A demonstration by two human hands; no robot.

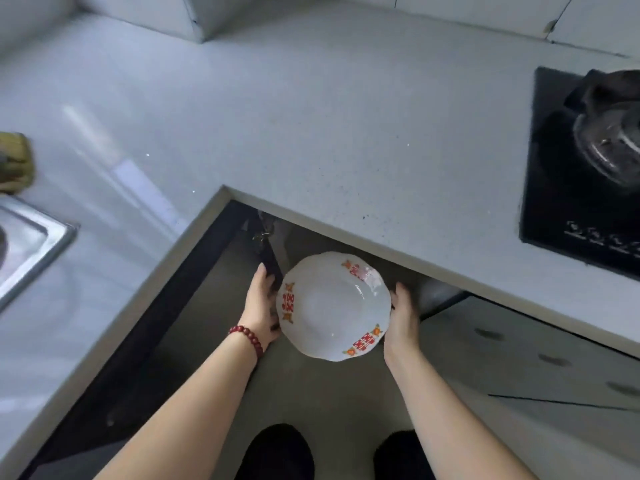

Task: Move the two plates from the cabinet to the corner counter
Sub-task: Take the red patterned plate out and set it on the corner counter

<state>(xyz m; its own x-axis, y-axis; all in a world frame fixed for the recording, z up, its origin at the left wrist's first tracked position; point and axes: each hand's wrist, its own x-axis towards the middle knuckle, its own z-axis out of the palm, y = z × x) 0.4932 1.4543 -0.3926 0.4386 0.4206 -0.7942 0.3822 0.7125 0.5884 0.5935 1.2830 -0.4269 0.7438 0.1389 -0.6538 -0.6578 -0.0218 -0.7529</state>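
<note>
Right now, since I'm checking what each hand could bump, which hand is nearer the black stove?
Right. The right hand grips the plate's right rim, on the side toward the black stove. The left hand grips the opposite rim, farther away.

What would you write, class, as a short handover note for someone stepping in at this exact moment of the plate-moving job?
Left hand: gripping the left rim of the white scalloped plate with red and orange motifs.
Right hand: gripping its right rim.
Plate position: held in the air below the edge of the pale speckled corner counter, in front of the open cabinet; whether a second plate sits stacked beneath it cannot be told.
Done: plate lifted out of the cabinet.
Left: raise it and set it on the corner counter, well away from the black stove and the steel sink; confirm that both plates are moved.
</note>
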